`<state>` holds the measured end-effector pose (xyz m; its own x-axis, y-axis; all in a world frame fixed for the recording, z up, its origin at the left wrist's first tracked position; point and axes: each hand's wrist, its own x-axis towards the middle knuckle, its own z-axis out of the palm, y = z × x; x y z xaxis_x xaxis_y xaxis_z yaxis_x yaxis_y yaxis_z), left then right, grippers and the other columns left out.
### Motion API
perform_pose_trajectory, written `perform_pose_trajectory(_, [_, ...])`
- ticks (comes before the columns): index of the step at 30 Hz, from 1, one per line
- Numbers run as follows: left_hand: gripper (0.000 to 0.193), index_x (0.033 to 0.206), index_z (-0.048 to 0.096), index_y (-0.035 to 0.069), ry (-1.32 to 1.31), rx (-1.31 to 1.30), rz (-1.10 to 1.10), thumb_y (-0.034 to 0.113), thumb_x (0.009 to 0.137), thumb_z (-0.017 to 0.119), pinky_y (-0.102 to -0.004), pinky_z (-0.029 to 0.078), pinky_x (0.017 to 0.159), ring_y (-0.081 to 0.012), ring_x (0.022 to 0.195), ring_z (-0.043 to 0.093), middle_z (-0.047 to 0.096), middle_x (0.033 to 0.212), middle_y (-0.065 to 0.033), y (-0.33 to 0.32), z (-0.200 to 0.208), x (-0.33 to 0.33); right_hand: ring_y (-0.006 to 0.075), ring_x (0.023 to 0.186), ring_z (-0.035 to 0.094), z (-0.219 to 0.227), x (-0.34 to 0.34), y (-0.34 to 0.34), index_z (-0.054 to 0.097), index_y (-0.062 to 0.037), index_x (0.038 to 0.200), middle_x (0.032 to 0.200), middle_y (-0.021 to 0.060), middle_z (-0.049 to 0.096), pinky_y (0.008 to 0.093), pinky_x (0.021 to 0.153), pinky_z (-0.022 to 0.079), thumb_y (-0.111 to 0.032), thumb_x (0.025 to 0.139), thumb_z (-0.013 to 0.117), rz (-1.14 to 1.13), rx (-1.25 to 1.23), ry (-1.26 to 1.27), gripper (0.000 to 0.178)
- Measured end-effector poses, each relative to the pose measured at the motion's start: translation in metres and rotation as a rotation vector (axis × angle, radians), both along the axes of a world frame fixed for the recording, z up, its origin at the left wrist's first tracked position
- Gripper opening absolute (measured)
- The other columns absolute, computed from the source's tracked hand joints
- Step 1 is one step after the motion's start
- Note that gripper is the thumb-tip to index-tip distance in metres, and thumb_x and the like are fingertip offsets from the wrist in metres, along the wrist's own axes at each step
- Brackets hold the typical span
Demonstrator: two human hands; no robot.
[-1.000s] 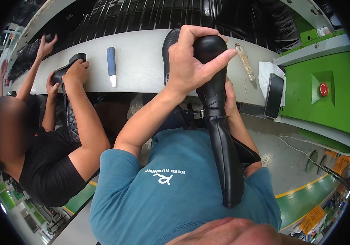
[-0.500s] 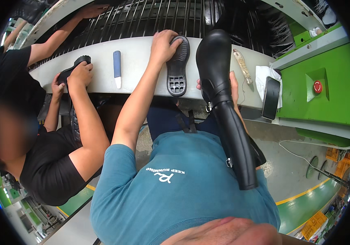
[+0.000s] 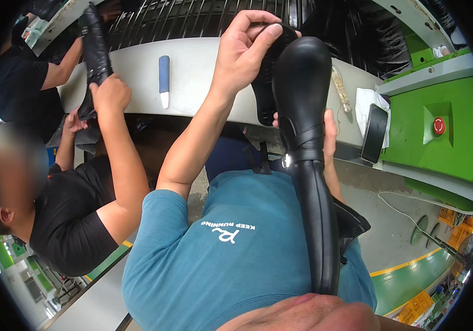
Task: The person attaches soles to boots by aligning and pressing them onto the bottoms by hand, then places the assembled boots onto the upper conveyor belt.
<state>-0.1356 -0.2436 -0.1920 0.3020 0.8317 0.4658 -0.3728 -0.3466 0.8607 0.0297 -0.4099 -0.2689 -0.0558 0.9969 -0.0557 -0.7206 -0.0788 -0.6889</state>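
Observation:
A tall black leather boot (image 3: 303, 83) lies lengthwise in front of me, toe pointing away and shaft reaching back over my chest. My right hand (image 3: 330, 132) grips it from beneath around the ankle, by its strap and buckle; most of that hand is hidden behind the boot. My left hand (image 3: 245, 52) pinches the toe end of a black rubber sole (image 3: 264, 94), lifted off the white table and tilted. Part of this sole is hidden behind the boot's toe, and whether the two touch I cannot tell.
On the white table (image 3: 198, 71) lie a blue-handled blade (image 3: 163, 77), a tape-wrapped tool (image 3: 339, 88) and a phone (image 3: 374, 132) on white cloth. A green machine panel with a red button (image 3: 439, 126) stands right. A co-worker (image 3: 82, 215) at left handles another black boot (image 3: 94, 55). Metal rollers run behind.
My left hand has raised the sole from the table and brought it right, beside the boot's toe. The boot has turned slightly and shifted right. The co-worker's boot has been lifted upright.

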Motion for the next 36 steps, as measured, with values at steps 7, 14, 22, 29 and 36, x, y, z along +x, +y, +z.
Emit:
perform_pose_trajectory(7, [0.046,0.145,0.063,-0.004,-0.008,0.063,-0.074,0.014,0.105,0.079,-0.0352,0.063,0.103,-0.0231,0.115,0.079,0.081,0.126,-0.0224,-0.032,0.01,-0.01,0.0328,0.11,0.077,0.003,-0.024,-0.013,0.058,0.0086,0.149,0.125,0.027,0.075,0.0419,0.099,0.064,-0.068,0.115,0.022,-0.082,-0.07,-0.169,0.092])
perform_pose_trajectory(14, [0.059,0.144,0.066,-0.005,0.101,0.18,0.036,0.014,0.093,0.089,-0.0389,0.065,0.104,-0.0278,0.117,0.08,0.081,0.128,-0.0229,-0.046,0.014,-0.016,0.0276,0.103,0.076,0.007,-0.029,-0.015,0.061,0.0082,0.14,0.117,0.0229,0.075,0.0388,0.093,0.064,-0.067,0.113,0.022,0.036,-0.002,-0.127,0.089])
perform_pose_trajectory(22, [0.055,0.142,0.067,-0.006,0.079,0.187,0.024,0.008,0.094,0.087,-0.0402,0.066,0.102,-0.0282,0.117,0.08,0.081,0.127,-0.0227,-0.049,0.011,-0.017,0.0271,0.105,0.076,0.007,-0.03,-0.018,0.058,0.0071,0.142,0.118,0.0225,0.075,0.0384,0.094,0.063,-0.065,0.114,0.024,0.033,-0.003,-0.214,0.085])
perform_pose_trajectory(29, [0.05,0.139,0.069,-0.006,0.083,0.197,0.036,0.007,0.094,0.087,-0.0398,0.067,0.101,-0.0287,0.116,0.08,0.081,0.125,-0.0222,-0.05,0.01,-0.02,0.0264,0.104,0.076,0.007,-0.03,-0.016,0.057,0.007,0.143,0.117,0.0226,0.075,0.0367,0.092,0.064,-0.066,0.114,0.028,0.049,0.045,-0.275,0.084])
perform_pose_trajectory(36, [0.048,0.138,0.069,-0.006,0.083,0.195,0.047,0.005,0.095,0.086,-0.041,0.066,0.101,-0.0297,0.116,0.081,0.081,0.125,-0.0228,-0.052,0.01,-0.021,0.0259,0.102,0.077,0.006,-0.031,-0.014,0.057,0.0073,0.142,0.117,0.0225,0.075,0.0367,0.091,0.064,-0.067,0.112,0.031,0.059,0.054,-0.279,0.085])
